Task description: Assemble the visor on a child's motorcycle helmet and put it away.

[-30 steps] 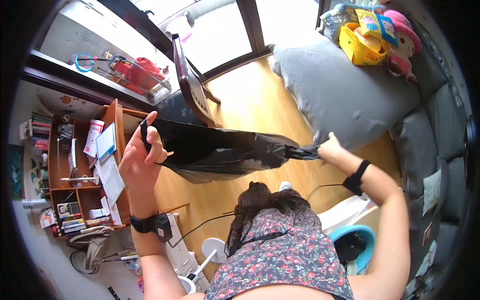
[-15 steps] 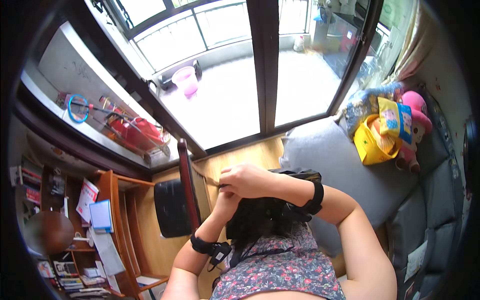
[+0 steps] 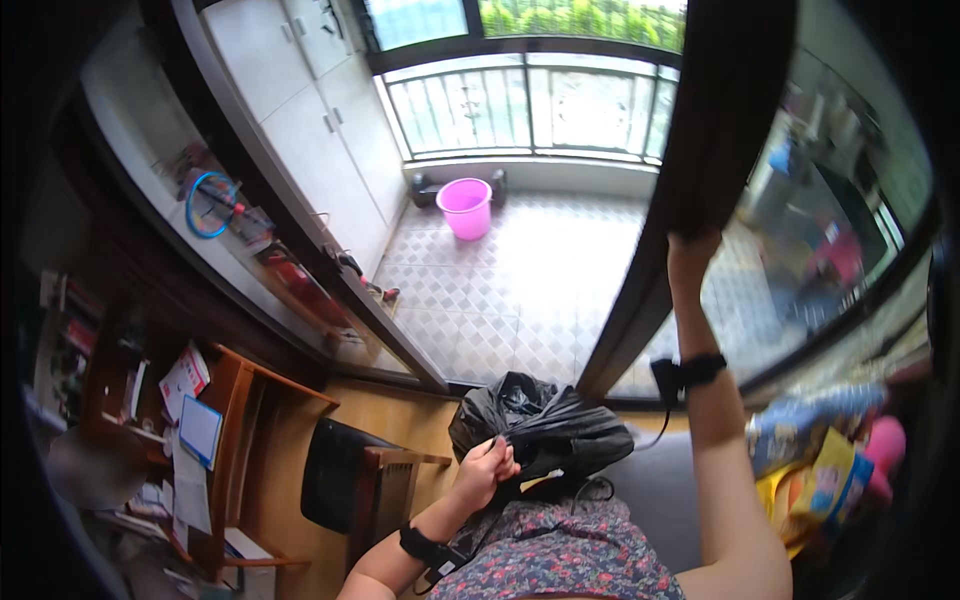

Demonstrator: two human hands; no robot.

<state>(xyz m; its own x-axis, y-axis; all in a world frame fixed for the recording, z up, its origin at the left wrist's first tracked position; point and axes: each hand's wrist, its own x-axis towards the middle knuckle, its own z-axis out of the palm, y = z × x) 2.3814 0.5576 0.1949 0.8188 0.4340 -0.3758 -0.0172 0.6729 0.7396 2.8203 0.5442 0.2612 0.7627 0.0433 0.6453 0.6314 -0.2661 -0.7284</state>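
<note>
A black plastic bag (image 3: pixel 585 430), full and bulging, hangs in front of my body. My left hand (image 3: pixel 487 470) is closed on its gathered top, fingers curled round the plastic. My right arm reaches far forward and up to the dark frame of the glass sliding door (image 3: pixel 640 330). There my right hand (image 3: pixel 695 250) touches the frame's edge; its fingers are lost in the dark, so their grip does not show. Black bands with small devices and thin cables circle both forearms.
Past the doorway, a pink bucket (image 3: pixel 466 210) stands on the tiled balcony before a railing. To the left are a black-seated wooden chair (image 3: pixel 335 475) and a cluttered desk (image 3: pixel 240 400). On the right, a grey sofa (image 3: pixel 660 490) holds a yellow bag (image 3: pixel 790 510) and a pink plush toy (image 3: pixel 884 455).
My hands, together at the bag's top before, have come apart. The right one has gone up and forward to the door frame; the left keeps the bag. My view has shifted toward the balcony.
</note>
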